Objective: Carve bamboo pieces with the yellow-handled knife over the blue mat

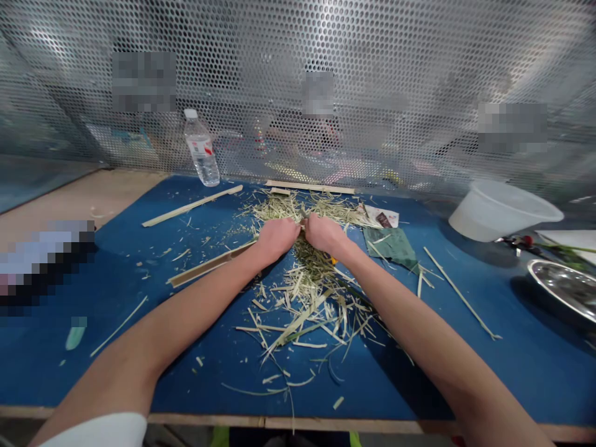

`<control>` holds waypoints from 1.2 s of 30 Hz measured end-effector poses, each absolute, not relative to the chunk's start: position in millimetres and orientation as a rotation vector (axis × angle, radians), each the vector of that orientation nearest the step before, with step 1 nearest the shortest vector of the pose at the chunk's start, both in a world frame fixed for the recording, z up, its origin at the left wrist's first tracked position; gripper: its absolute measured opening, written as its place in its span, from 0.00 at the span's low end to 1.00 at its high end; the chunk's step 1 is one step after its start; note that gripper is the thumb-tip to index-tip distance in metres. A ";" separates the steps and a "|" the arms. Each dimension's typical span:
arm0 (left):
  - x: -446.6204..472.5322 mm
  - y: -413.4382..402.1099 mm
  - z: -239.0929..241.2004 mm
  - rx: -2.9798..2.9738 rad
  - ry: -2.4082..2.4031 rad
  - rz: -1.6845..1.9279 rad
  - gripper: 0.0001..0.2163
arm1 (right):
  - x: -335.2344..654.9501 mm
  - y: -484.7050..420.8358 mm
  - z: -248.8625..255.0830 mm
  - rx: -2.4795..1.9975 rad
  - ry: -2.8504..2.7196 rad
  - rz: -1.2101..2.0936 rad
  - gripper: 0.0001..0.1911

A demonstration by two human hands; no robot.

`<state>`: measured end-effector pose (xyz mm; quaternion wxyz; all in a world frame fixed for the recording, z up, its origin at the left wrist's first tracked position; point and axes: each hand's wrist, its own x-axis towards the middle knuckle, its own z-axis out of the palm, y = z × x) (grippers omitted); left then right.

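Observation:
My left hand (279,239) and my right hand (325,234) are closed and close together at mid-table. Between them a small dark piece and a pale bit show, too small to name. A split bamboo strip (209,265) slants up to my left wrist; I cannot tell whether the left fingers grip it. Under and around both hands lies a heap of thin pale-green shavings (310,285), spreading toward me and behind the hands. A bit of orange (334,261) shows beside the right wrist.
Behind stand a water bottle (202,152) and a perforated metal screen (261,74). Bamboo strips (193,206) lie left and at the back. A green cloth (392,247), a printed packet (382,216), a thin stick (460,292), a white tub (500,211) and a metal bowl (565,285) are rightward.

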<state>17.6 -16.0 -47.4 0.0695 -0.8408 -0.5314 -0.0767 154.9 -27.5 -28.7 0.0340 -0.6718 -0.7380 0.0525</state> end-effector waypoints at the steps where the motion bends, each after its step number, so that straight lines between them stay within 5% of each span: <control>1: 17.5 -15.9 -46.9 -2.536 -1.600 -0.226 0.22 | 155.1 -27.9 -27.8 -2.066 -2.269 0.160 0.19; 10: 10.7 -3.9 -21.5 -2.648 -1.759 -0.160 0.19 | 168.1 -31.8 -21.4 -1.683 -2.010 -0.014 0.27; 23: 5.4 -12.2 25.5 -2.769 -1.663 -0.622 0.20 | 175.7 -23.4 -72.8 -1.329 -1.815 -0.101 0.22; 36: 13.3 -27.8 29.0 -2.859 -1.526 -0.497 0.17 | 177.2 -20.5 -73.5 -1.185 -1.836 -0.104 0.16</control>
